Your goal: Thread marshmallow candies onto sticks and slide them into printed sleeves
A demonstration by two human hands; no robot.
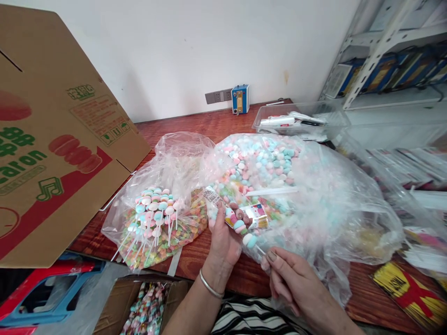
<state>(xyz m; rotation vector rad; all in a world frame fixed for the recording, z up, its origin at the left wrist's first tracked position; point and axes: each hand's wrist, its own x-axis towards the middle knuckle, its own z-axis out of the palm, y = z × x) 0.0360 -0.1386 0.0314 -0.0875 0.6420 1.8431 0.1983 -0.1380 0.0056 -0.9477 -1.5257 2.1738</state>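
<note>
Left grip is palm-up, thumb and fingers closed on a shiny printed wrapper. Right grip comes in lower, pinching the skinny white stick of a candy skewer. That skewer slants between both grips: smooth, puffy pastel rounds, just over the glossy reddish wood desk. Super crinkly clear bag behind.

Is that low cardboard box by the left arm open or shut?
Open: the low cardboard box has an uncovered top, with colourful candies showing inside.

Left hand curled, pointing forward, right hand nearer, pinching
</note>
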